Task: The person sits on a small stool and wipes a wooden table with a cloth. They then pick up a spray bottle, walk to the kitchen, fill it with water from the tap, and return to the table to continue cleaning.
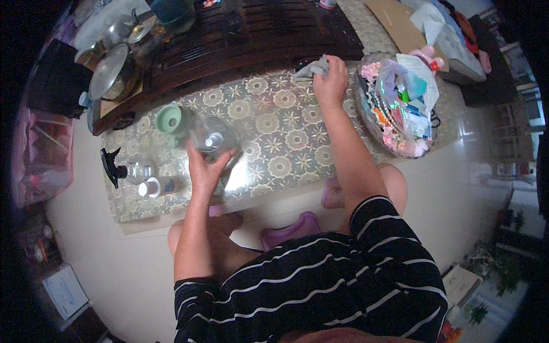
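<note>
My left hand (pixel 205 171) grips the near side of a clear bottle (pixel 208 128) with a white top, blurred here, thumb and fingers spread around it. A crumpled grey cloth (pixel 314 70) is pinched in my right hand (pixel 332 83), at the far edge of the patterned tablecloth (pixel 274 143). Just beyond my left hand stands a pale green container (pixel 170 120) with a round opening. To its near left, a clear spray bottle (pixel 139 170) with a black trigger head and a white-capped bottle (pixel 161 187) are close together.
A clear basket (pixel 362 111) of bead strings, pink flowers and packets sits right of my right arm. Dark slatted wood (pixel 257 32) borders the cloth's far side, with a lidded pot (pixel 112 75) at left. A purple stool (pixel 291 229) shows below the table edge.
</note>
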`<state>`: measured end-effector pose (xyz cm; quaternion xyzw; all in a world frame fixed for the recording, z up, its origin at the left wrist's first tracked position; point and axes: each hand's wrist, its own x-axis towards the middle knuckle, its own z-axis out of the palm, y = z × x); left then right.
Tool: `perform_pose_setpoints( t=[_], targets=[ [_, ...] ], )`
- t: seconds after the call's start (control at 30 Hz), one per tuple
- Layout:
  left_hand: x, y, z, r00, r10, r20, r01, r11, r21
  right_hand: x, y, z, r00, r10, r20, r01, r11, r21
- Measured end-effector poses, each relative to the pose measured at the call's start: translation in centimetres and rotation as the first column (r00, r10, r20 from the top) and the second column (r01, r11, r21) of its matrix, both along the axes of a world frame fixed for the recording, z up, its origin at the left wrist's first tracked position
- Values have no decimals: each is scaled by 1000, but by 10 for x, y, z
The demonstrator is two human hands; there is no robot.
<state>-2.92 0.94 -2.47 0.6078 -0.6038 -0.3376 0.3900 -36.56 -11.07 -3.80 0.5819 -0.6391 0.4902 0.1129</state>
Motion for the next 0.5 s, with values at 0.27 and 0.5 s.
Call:
perform_pose_setpoints(
  t=[0.27,0.5],
  targets=[
    [2,-2,-4,1000,-8,-1,8,999,-39,23,-2,10,959,169,-228,-174,985,-3],
    [-1,-2,-5,999,7,-54,-7,1000,-1,-24,-3,-9,999,31,9,-31,997,72]
  ],
)
